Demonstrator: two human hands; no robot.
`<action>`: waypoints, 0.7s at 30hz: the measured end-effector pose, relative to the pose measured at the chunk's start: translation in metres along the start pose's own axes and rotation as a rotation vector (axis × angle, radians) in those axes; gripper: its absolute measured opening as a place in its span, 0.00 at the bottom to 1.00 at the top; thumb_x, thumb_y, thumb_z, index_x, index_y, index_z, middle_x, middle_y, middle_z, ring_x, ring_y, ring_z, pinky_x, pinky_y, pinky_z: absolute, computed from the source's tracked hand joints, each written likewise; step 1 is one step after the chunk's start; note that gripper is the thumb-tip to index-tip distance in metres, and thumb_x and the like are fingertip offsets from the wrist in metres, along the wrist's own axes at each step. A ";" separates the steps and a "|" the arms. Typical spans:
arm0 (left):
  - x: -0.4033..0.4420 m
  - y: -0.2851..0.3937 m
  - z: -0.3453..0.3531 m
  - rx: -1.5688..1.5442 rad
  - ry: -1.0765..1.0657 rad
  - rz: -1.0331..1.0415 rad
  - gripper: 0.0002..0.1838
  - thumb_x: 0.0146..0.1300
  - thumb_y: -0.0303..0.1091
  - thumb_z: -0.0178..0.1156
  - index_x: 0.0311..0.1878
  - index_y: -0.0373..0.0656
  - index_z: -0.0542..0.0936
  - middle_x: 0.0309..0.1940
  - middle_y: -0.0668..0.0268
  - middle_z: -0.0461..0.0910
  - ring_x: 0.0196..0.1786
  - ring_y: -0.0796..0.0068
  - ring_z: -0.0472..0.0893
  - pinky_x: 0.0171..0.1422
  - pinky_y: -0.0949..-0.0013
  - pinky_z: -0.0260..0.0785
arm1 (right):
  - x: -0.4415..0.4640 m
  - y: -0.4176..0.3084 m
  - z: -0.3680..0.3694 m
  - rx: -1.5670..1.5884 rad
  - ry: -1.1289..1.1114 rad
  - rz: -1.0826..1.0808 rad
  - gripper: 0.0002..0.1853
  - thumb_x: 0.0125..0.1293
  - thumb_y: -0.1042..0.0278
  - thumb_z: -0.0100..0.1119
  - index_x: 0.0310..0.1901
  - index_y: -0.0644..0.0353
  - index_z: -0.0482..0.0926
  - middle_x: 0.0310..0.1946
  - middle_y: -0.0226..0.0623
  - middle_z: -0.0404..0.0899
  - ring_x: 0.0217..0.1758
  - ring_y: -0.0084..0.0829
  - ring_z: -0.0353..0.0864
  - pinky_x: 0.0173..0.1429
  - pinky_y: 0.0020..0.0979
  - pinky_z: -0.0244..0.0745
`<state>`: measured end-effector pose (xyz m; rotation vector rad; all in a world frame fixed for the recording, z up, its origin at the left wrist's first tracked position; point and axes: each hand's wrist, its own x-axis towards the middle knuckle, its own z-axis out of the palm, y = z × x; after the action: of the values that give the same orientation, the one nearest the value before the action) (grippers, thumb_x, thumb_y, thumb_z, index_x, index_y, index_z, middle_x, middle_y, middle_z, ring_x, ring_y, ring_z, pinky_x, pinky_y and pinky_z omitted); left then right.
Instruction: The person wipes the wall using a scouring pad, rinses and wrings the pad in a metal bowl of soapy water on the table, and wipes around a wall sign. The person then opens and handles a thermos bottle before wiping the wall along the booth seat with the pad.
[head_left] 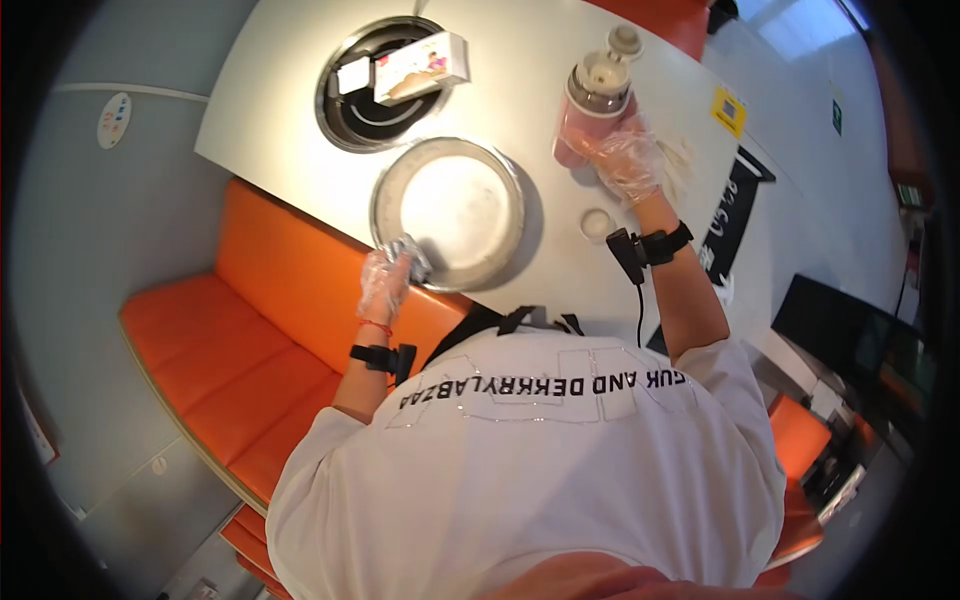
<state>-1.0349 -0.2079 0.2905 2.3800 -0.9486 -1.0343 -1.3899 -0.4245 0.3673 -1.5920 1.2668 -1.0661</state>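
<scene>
My left hand (384, 282), in a clear plastic glove, is closed on a grey crumpled cloth (408, 257) at the near left rim of a round metal basin (507, 200). My right hand (628, 165), also gloved, is wrapped round a pink thermos (592, 122) that stands on the white table. The thermos has its lid (625, 41) flipped open, showing a pale inner top. A small round cup or cap (597, 224) sits on the table below my right hand.
A white box (421, 70) and a smaller white item (354, 76) lie over a black round hotplate (340, 125) behind the basin. A yellow sticker (728, 111) is at the table's right edge, near a black strip (733, 215). An orange bench (270, 270) stands left.
</scene>
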 end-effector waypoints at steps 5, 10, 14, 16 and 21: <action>-0.034 0.010 0.008 -0.067 0.194 0.138 0.17 0.66 0.41 0.56 0.35 0.37 0.85 0.31 0.56 0.85 0.42 0.60 0.84 0.49 0.59 0.73 | -0.075 -0.007 -0.089 -0.015 0.037 -0.028 0.43 0.48 0.59 0.80 0.63 0.65 0.67 0.53 0.43 0.81 0.54 0.36 0.82 0.59 0.37 0.78; -0.070 0.019 0.012 -0.040 0.271 0.192 0.22 0.63 0.45 0.59 0.46 0.32 0.82 0.48 0.49 0.81 0.54 0.54 0.79 0.62 0.60 0.69 | -0.129 -0.012 -0.121 -0.536 -0.231 0.070 0.39 0.52 0.57 0.73 0.64 0.57 0.68 0.53 0.48 0.81 0.54 0.51 0.82 0.58 0.41 0.78; -0.088 0.019 0.028 -0.176 0.346 0.159 0.31 0.61 0.46 0.62 0.55 0.23 0.76 0.58 0.44 0.76 0.60 0.49 0.76 0.67 0.60 0.66 | -0.149 -0.004 -0.111 -0.932 -0.393 0.134 0.37 0.54 0.55 0.68 0.66 0.54 0.67 0.56 0.48 0.80 0.56 0.52 0.81 0.59 0.44 0.77; -0.103 0.028 0.027 -0.243 0.324 0.133 0.34 0.60 0.45 0.64 0.57 0.21 0.74 0.60 0.43 0.75 0.61 0.48 0.76 0.68 0.60 0.66 | -0.149 -0.002 -0.104 -1.014 -0.446 0.153 0.35 0.56 0.56 0.65 0.66 0.53 0.67 0.56 0.48 0.80 0.57 0.51 0.81 0.60 0.44 0.76; -0.129 0.031 0.027 -0.327 0.262 0.094 0.28 0.59 0.45 0.64 0.51 0.25 0.77 0.52 0.44 0.78 0.56 0.48 0.78 0.63 0.59 0.68 | -0.141 -0.007 -0.088 -1.113 -0.511 0.163 0.32 0.57 0.59 0.64 0.64 0.51 0.68 0.56 0.45 0.79 0.59 0.48 0.80 0.61 0.45 0.75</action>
<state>-1.1329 -0.1400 0.3542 2.1129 -0.7268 -0.7525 -1.4901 -0.2925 0.3837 -2.2674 1.6628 0.2859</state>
